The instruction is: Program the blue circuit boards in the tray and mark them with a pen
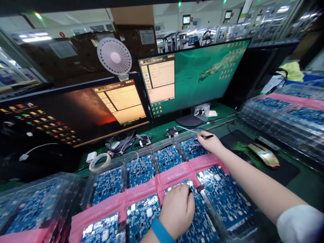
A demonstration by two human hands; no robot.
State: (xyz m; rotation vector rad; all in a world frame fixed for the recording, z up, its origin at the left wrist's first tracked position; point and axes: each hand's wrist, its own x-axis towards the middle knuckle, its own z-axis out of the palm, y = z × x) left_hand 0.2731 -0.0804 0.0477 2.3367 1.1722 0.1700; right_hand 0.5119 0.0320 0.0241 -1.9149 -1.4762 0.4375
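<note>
Over blue boards (168, 158), the right grip (210, 143) pinches a black pen-like tool (208, 137) sideways; left grip (178, 209) unclear.

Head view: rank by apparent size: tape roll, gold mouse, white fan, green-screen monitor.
Largest to smallest, as seen:
1. Green-screen monitor
2. White fan
3. Gold mouse
4. Tape roll
</note>
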